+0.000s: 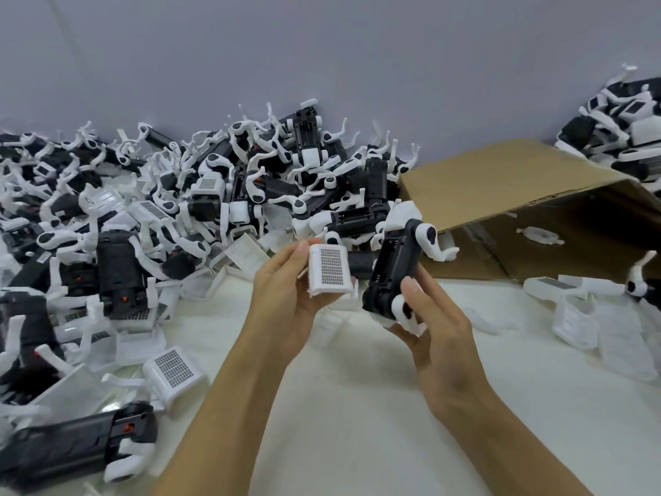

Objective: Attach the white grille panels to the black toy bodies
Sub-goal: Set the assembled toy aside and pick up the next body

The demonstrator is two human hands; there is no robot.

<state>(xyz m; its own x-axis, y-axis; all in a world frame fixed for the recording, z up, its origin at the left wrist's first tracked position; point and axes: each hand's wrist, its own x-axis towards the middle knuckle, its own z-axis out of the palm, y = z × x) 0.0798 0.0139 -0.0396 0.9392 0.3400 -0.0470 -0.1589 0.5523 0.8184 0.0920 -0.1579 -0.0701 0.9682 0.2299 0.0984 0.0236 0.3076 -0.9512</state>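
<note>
Panels meet mid-frame: left hand (286,281) pinches white grille panel (329,269), right hand (434,316) grips black toy body (391,272), apart, likely aligning for attachment.

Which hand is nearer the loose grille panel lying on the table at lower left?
Left. The left hand is above-right of that loose grille panel; the right hand is farther right.

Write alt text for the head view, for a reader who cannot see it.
The left hand holds a white grille panel beside a black toy body gripped by the right hand, the two parts not yet joined. A heap of toy bodies lies behind, a tipped cardboard box to the right.
</note>
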